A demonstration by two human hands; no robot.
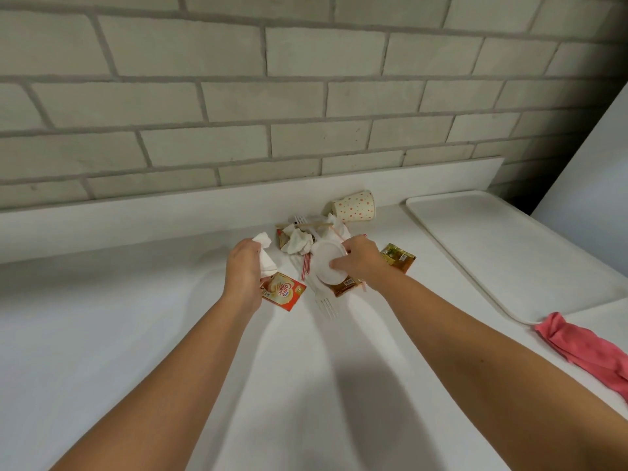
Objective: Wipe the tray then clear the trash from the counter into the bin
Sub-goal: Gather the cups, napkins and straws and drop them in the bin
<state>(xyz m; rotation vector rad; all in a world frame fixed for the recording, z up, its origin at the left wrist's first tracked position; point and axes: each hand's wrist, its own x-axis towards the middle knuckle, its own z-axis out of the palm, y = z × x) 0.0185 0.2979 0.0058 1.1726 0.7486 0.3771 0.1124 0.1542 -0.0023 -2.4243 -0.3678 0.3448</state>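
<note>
Left fingers [252,245] grip tissue [265,250]; right fingers [337,265] pinch lid [323,261]; fork [326,304] tines point toward the person.

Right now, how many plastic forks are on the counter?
2. One fork lies on the camera side of the white lid; the other fork pokes from the napkin pile. More may hide under the pile.

Soft, even overhead light, faint arm shadows on the counter [136,334], wide-angle bending, dark right corner.

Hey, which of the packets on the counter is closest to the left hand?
The red Coffee-mate sachet, right beside the left hand; the brown packet and the gold packet lie by the right hand.
</note>
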